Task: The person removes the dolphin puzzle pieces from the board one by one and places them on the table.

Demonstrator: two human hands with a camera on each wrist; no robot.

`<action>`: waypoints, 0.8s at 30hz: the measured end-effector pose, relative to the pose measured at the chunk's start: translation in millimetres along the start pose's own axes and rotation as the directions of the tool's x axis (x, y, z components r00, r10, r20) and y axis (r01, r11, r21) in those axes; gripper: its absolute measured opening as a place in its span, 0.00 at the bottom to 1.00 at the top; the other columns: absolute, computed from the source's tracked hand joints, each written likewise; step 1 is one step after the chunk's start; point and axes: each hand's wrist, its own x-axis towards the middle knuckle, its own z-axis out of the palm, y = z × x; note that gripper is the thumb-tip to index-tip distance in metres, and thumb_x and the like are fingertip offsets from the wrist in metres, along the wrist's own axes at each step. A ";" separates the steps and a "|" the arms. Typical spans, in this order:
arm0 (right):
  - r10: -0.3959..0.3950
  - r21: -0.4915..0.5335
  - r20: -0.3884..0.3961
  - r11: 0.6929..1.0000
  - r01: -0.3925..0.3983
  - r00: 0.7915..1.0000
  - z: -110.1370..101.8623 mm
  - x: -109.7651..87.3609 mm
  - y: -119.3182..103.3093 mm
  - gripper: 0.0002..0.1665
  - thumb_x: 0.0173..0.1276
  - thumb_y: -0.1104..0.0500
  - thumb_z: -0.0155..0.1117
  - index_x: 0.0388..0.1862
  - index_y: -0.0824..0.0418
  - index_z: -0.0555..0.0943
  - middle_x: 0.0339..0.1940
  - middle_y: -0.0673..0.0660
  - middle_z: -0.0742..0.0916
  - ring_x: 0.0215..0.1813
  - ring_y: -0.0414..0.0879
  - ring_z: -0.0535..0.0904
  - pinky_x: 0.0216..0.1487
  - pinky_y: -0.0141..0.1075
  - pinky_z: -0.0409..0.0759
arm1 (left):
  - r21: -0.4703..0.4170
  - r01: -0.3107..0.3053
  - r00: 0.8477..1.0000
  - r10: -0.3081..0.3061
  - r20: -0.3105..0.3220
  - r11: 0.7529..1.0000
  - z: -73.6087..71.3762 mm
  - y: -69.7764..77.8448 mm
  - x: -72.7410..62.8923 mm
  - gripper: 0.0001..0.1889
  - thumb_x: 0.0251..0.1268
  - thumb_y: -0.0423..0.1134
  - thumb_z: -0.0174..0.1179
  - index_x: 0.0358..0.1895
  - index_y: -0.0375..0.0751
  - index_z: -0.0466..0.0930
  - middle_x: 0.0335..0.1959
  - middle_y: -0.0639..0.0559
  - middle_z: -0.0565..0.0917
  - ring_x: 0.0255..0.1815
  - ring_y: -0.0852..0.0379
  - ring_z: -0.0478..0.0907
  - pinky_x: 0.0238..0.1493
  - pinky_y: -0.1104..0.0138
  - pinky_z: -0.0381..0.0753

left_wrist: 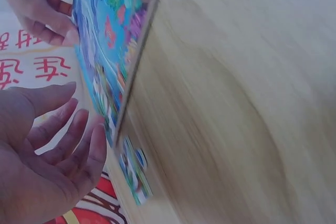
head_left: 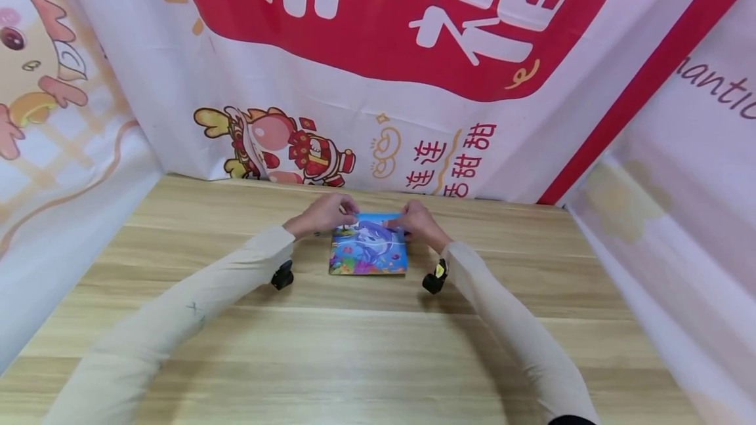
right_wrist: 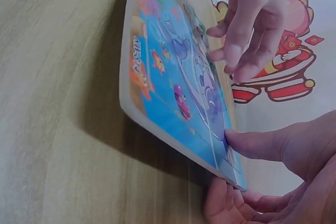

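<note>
A flat jigsaw puzzle board with a bright undersea picture lies at the back of the wooden table. My right hand grips its right edge, thumb on the picture and fingers beneath. In the right wrist view the board's near edge is tilted up off the table. Close to the upper left corner is my left hand, its fingers relaxed and apart from the board. Beside the board, a loose puzzle piece rests on the tabletop.
Behind the wooden table hangs a white and red printed cloth. Printed cloth walls stand at the left and right. Each wrist wears a small black camera mount.
</note>
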 end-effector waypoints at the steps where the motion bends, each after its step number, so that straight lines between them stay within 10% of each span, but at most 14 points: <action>1: -0.001 0.004 0.000 1.000 0.001 1.000 -0.1 0.3 0.1 0.32 0.66 0.56 0.79 0.20 0.55 0.62 0.17 0.47 0.64 0.20 0.41 0.66 0.23 0.32 0.73 | 0.011 0.002 1.000 -0.002 0.000 1.000 1.5 1.8 0.9 0.14 0.72 0.35 0.67 0.55 0.31 0.84 0.48 0.41 0.87 0.51 0.46 0.83 0.55 0.54 0.82; 11: -0.043 0.033 -0.004 0.999 0.044 0.999 1.1 -0.6 5.4 0.31 0.65 0.59 0.79 0.20 0.55 0.62 0.17 0.47 0.65 0.20 0.41 0.68 0.23 0.32 0.78 | 0.034 0.071 0.997 -0.071 0.018 0.997 14.5 6.4 8.9 0.21 0.65 0.41 0.75 0.56 0.34 0.83 0.51 0.42 0.86 0.54 0.47 0.81 0.62 0.53 0.79; 24: -0.071 0.070 0.003 0.995 0.070 0.997 5.0 -1.8 11.1 0.35 0.66 0.61 0.77 0.15 0.54 0.58 0.12 0.45 0.60 0.14 0.38 0.59 0.17 0.29 0.67 | 0.100 -0.026 1.000 0.026 -0.002 0.995 24.1 6.0 8.6 0.18 0.67 0.40 0.73 0.52 0.32 0.83 0.45 0.41 0.83 0.46 0.48 0.75 0.53 0.55 0.78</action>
